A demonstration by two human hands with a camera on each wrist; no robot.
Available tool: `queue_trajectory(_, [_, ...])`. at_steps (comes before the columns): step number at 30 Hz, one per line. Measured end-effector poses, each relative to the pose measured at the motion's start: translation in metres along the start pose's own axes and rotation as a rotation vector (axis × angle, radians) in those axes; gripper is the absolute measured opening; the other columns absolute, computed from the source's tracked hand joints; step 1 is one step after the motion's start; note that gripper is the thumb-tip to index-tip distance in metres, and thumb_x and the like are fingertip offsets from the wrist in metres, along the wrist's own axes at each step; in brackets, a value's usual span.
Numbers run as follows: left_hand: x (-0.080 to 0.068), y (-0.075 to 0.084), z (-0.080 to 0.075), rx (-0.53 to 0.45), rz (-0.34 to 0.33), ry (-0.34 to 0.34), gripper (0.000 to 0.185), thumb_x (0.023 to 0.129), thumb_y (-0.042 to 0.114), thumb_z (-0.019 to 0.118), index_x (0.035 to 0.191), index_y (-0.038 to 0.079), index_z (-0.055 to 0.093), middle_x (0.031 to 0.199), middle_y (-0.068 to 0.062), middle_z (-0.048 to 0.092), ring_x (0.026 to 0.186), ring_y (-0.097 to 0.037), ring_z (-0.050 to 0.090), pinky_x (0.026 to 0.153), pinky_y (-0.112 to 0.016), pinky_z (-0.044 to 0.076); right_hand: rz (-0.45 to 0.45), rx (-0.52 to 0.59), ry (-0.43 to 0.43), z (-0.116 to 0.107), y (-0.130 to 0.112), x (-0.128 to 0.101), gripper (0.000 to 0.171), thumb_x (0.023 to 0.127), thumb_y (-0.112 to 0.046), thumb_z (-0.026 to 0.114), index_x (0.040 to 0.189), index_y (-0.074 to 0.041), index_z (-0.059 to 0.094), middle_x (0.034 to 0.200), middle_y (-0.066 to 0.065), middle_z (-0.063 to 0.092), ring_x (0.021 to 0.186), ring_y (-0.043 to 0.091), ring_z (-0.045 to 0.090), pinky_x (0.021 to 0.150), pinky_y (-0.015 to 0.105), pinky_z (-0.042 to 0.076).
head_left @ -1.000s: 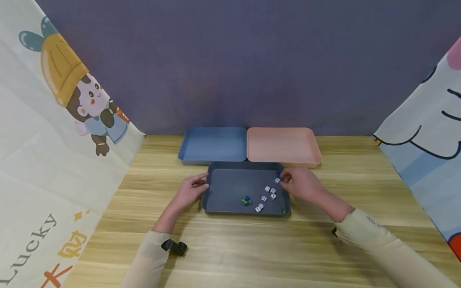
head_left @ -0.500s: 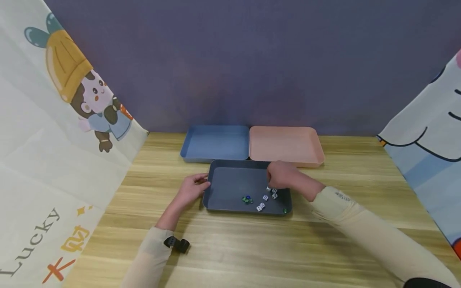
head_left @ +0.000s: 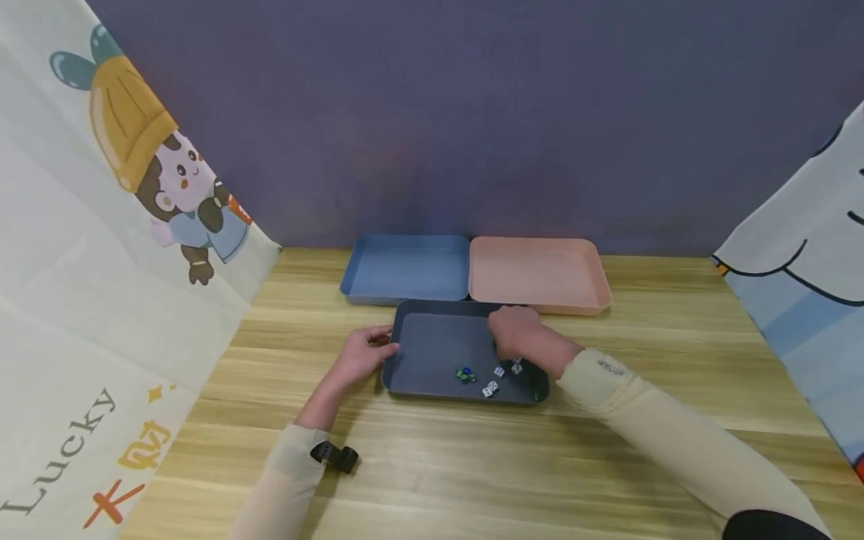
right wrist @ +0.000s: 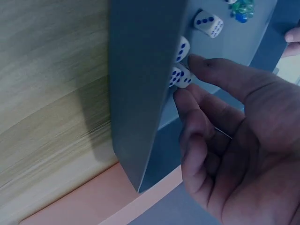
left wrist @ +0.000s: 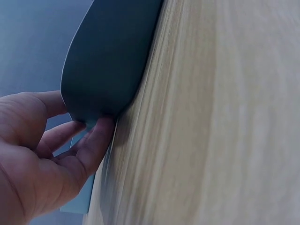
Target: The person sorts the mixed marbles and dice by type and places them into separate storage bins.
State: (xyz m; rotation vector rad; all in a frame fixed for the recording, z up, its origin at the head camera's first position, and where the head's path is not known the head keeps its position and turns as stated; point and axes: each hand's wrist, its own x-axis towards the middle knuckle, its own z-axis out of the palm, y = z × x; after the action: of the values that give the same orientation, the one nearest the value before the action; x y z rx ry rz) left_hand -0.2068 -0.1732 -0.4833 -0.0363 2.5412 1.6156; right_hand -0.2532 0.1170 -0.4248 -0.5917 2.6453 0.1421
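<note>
A dark grey tray [head_left: 432, 349] lies mid-table and holds several white dice with blue pips [head_left: 490, 388] and a few green and blue marbles [head_left: 463, 374]. My left hand [head_left: 378, 346] grips the tray's left rim; in the left wrist view the thumb lies over the tray's corner [left wrist: 108, 61] and the fingers [left wrist: 93, 140] under it. My right hand [head_left: 502, 349] reaches inside the tray at its right side. In the right wrist view its thumb and forefinger pinch one white die [right wrist: 180, 77] close to the tray wall [right wrist: 140, 93]; two more dice [right wrist: 208, 23] lie beyond.
A light blue tray [head_left: 405, 270] and a pink tray [head_left: 536, 274] sit side by side behind the dark tray, touching it. Cartoon-printed cloths [head_left: 101, 247] flank the wooden table [head_left: 472, 465], and a purple backdrop closes the far side.
My right hand has moved from the tray's right rim leftwards into the tray and down onto the dice. The left hand has stayed on the left rim.
</note>
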Motion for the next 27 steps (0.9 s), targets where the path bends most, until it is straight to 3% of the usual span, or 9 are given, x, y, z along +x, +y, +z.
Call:
queue_trajectory(9, [-0.001,0.001,0.000,-0.025,-0.027,-0.026,0.045,0.089,0.008,0.070,0.133,0.001,0.059,0.123,-0.020,0.061,0.115,-0.033,0.057,0.073,-0.032,0.054,0.010,-0.036,-0.069,-0.002,0.002,0.007,0.014,0.081,-0.016,0.075,0.090,-0.009,0.067,0.075,0.003,0.060,0.070,0.021,0.057,0.060,0.036,0.048])
queue_trajectory(13, [-0.001,0.000,-0.002,-0.048,-0.030,-0.043,0.046,0.090,0.007,0.069,0.134,-0.001,0.057,0.124,-0.022,0.061,0.114,-0.033,0.057,0.072,-0.032,0.054,-0.002,-0.004,-0.081,-0.006,0.005,0.006,0.011,0.079,-0.014,0.074,0.085,-0.009,0.065,0.075,0.003,0.059,0.070,0.021,0.056,0.059,0.035,0.047])
queue_trajectory(19, [-0.001,0.000,-0.005,-0.063,-0.046,-0.056,0.047,0.090,0.007,0.069,0.135,-0.001,0.056,0.122,-0.022,0.061,0.109,-0.031,0.059,0.071,-0.032,0.054,-0.077,0.191,0.059,-0.017,0.014,-0.001,0.009,0.077,-0.016,0.077,0.075,-0.017,0.069,0.074,-0.003,0.060,0.066,0.018,0.055,0.058,0.034,0.044])
queue_trajectory(27, [0.001,-0.003,-0.002,-0.052,-0.036,-0.061,0.047,0.091,0.009,0.069,0.136,0.001,0.056,0.121,-0.021,0.062,0.107,-0.030,0.060,0.072,-0.033,0.053,-0.242,0.486,0.284,-0.027,0.033,-0.006,0.006,0.080,-0.013,0.078,0.084,-0.015,0.073,0.078,-0.003,0.063,0.072,0.017,0.056,0.066,0.034,0.047])
